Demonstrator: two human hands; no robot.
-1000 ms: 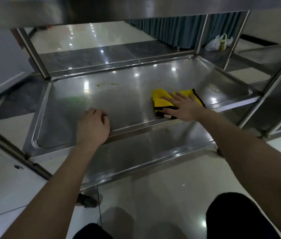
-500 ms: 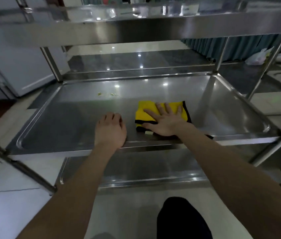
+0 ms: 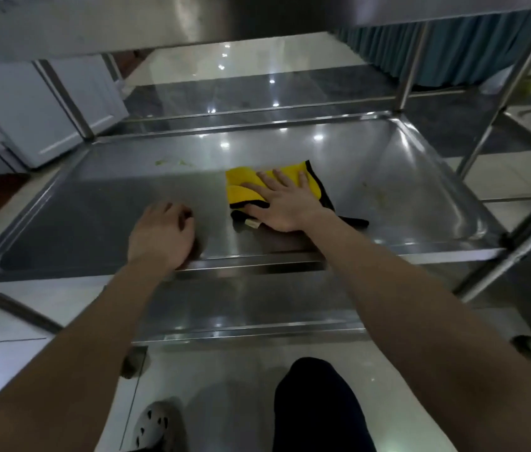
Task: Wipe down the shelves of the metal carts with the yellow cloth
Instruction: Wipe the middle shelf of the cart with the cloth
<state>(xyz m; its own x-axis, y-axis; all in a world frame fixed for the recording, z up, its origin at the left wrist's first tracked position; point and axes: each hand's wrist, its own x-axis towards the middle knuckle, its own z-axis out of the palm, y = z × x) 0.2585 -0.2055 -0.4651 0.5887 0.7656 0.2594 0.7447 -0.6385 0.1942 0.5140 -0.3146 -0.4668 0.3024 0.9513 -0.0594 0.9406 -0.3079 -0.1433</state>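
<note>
Footwear, a perforated shoe [image 3: 153, 425], and a dark trouser leg [image 3: 316, 402] sit nearest the camera on the tiled floor. Beyond them lies the lower shelf [image 3: 241, 305], which the cloth does not touch.

On the front rim of the middle shelf [image 3: 94, 210] the left hand [image 3: 163, 236] rests with fingers curled into a loose fist, clasping nothing visible. It has kept this bracing position over the last second.

Just beyond, to its right, the right hand [image 3: 285, 207] lies flat with fingers straight and spread, pressing the yellow cloth [image 3: 241, 185] onto the shelf floor.

Change: the cloth has travelled from the right-hand front area toward the centre of the shelf, and now sits slightly deeper in from the rim.

Judgement: part of the front strip has been covered, and wiping of this shelf is under way.

Farther back, green residue [image 3: 172, 163] remains at the left rear, well apart from the cloth. Faint smears [image 3: 380, 195] lie to the right. Both areas likely need further strokes
</note>
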